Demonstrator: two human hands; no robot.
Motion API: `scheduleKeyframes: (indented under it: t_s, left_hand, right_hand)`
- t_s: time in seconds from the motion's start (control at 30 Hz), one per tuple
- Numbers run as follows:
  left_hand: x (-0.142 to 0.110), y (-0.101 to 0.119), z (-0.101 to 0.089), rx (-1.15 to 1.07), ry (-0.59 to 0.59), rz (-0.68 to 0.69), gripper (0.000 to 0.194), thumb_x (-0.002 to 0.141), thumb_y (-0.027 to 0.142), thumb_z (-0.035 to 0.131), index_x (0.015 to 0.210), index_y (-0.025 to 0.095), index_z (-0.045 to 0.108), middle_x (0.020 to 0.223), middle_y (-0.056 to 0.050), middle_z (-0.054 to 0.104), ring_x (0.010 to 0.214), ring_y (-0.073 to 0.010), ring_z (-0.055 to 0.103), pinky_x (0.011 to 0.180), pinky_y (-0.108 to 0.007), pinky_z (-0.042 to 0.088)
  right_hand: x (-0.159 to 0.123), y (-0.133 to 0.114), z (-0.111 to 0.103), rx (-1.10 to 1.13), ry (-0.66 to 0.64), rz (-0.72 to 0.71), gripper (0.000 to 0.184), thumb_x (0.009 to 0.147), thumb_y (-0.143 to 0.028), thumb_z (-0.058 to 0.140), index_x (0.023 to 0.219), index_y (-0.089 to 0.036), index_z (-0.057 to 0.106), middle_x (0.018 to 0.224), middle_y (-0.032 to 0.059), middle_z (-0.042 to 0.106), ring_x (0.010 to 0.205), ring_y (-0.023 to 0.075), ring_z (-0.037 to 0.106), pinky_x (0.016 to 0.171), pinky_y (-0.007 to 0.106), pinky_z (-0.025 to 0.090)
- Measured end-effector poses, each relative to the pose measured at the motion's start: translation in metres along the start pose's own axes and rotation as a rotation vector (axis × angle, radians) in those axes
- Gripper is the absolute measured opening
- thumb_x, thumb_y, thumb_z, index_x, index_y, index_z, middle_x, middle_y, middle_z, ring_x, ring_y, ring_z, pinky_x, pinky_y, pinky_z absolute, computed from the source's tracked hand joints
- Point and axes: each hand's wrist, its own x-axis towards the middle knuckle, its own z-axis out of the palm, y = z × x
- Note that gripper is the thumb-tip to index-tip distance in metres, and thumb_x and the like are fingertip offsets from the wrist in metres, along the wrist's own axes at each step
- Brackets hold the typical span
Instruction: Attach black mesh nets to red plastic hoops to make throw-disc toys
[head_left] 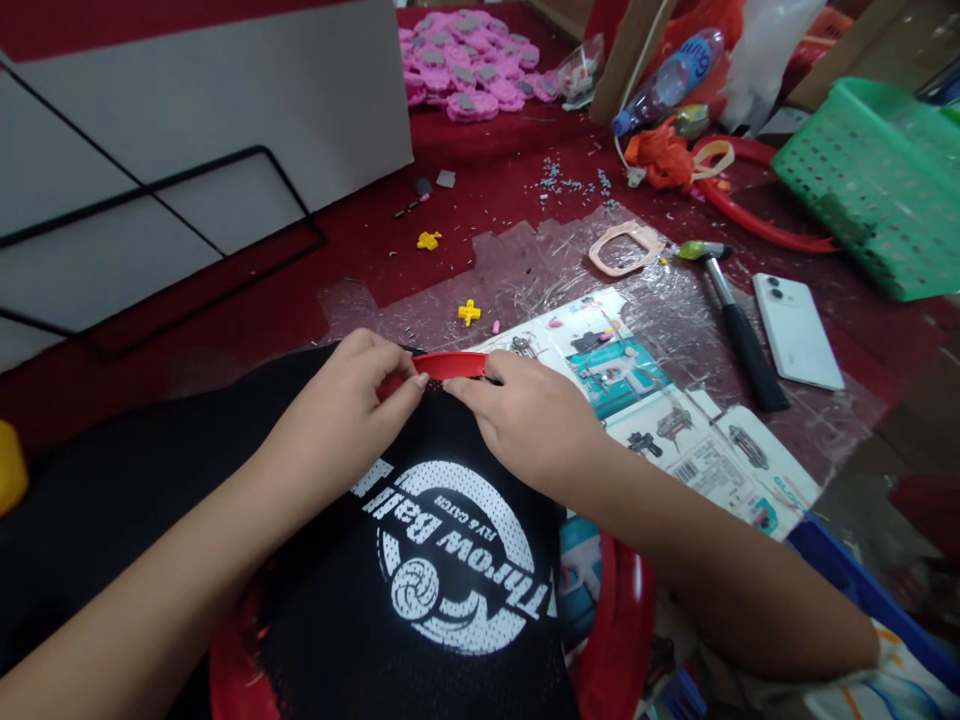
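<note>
Black printed fabric (450, 545) against red ring (624, 625), left hand (360, 392) and right hand (534, 420) pinching at far edge

Dim, cool light, source unclear: around the hammer (735, 325) the wrinkled plastic sheet (536, 255) throws white glare, phone (802, 335) just right reads pale, black fabric (322, 590) left and nearer swallows detail, pink pile (469, 65) far beyond looks soft, view well right murky, blurred.
</note>
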Motion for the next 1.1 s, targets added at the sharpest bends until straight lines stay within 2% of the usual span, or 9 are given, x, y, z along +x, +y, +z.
scheduleKeyframes:
  t_s: [0.2,0.33,0.43,0.53,0.6,0.7,0.9,1.0,1.1]
  left_hand:
    - [0.0,0.001,0.002,0.017,0.019,-0.017,0.021,0.083,0.034,0.047,0.074,0.018,0.057,0.081,-0.003,0.051,0.079,-0.0191,0.053,0.072,-0.033,0.041]
    - [0.001,0.001,0.001,0.026,-0.01,-0.041,0.022,0.082,0.034,0.048,0.074,0.017,0.06,0.08,-0.003,0.051,0.078,-0.0193,0.052,0.07,-0.032,0.04]
    - [0.002,0.0,0.0,0.007,-0.034,-0.061,0.021,0.081,0.034,0.05,0.076,0.018,0.063,0.079,-0.003,0.052,0.075,-0.0182,0.052,0.068,-0.031,0.04]
    - [0.004,0.0,-0.001,-0.006,-0.053,-0.089,0.02,0.078,0.034,0.053,0.073,0.019,0.064,0.077,-0.001,0.051,0.071,-0.0169,0.052,0.065,-0.031,0.039]
    - [0.004,0.0,-0.001,-0.012,-0.047,-0.082,0.019,0.078,0.034,0.053,0.072,0.019,0.064,0.077,-0.001,0.05,0.071,-0.017,0.052,0.065,-0.031,0.039]
    - [0.001,-0.004,0.001,-0.016,-0.028,-0.015,0.022,0.082,0.036,0.05,0.081,0.018,0.063,0.082,-0.003,0.051,0.076,-0.0188,0.053,0.069,-0.032,0.042]
    - [-0.006,-0.011,0.006,0.091,-0.072,0.247,0.042,0.089,0.038,0.044,0.127,0.02,0.047,0.114,-0.01,0.047,0.102,-0.0252,0.052,0.09,-0.042,0.044]
    - [-0.008,-0.012,0.008,0.217,-0.116,0.331,0.044,0.089,0.037,0.043,0.132,0.027,0.042,0.123,-0.011,0.043,0.109,-0.0293,0.048,0.092,-0.047,0.044]
    - [-0.009,-0.011,0.008,0.249,-0.123,0.337,0.043,0.09,0.038,0.042,0.132,0.028,0.042,0.126,-0.011,0.042,0.11,-0.03,0.048,0.092,-0.048,0.044]
  right_hand:
    - [-0.003,-0.003,0.003,-0.05,0.047,-0.023,0.031,0.089,-0.017,0.044,0.109,-0.026,0.066,0.088,0.0073,0.062,0.075,0.021,0.054,0.06,0.03,0.032]
    - [-0.001,0.001,0.0,0.062,-0.002,0.005,0.032,0.088,-0.014,0.044,0.11,-0.023,0.066,0.091,0.0077,0.066,0.079,0.0215,0.058,0.064,0.031,0.038]
    - [0.001,0.008,-0.003,0.314,0.008,0.143,0.026,0.085,-0.014,0.052,0.103,-0.021,0.069,0.087,0.0044,0.069,0.078,0.0176,0.06,0.068,0.028,0.042]
    - [0.002,0.014,-0.005,0.551,0.076,0.33,0.014,0.079,-0.016,0.064,0.089,-0.019,0.072,0.076,0.0005,0.069,0.07,0.0136,0.06,0.064,0.025,0.043]
    - [0.003,0.016,-0.004,0.651,0.097,0.389,0.012,0.076,-0.014,0.066,0.085,-0.019,0.072,0.071,-0.0008,0.068,0.065,0.0119,0.059,0.063,0.024,0.043]
    - [0.004,0.015,-0.001,0.724,0.107,0.408,0.019,0.075,-0.009,0.063,0.09,-0.018,0.071,0.068,-0.0016,0.065,0.062,0.0102,0.057,0.062,0.023,0.043]
    - [0.006,0.016,0.006,0.762,0.177,0.382,0.028,0.076,-0.012,0.058,0.101,-0.019,0.069,0.07,-0.0012,0.064,0.06,0.0093,0.054,0.06,0.022,0.041]
    - [0.006,0.016,0.008,0.74,0.204,0.347,0.029,0.076,-0.01,0.056,0.1,-0.018,0.069,0.071,-0.001,0.065,0.059,0.0091,0.052,0.06,0.022,0.041]
    - [0.006,0.016,0.008,0.698,0.242,0.339,0.032,0.076,-0.008,0.053,0.102,-0.018,0.069,0.074,-0.0002,0.067,0.059,0.0091,0.052,0.06,0.022,0.04]
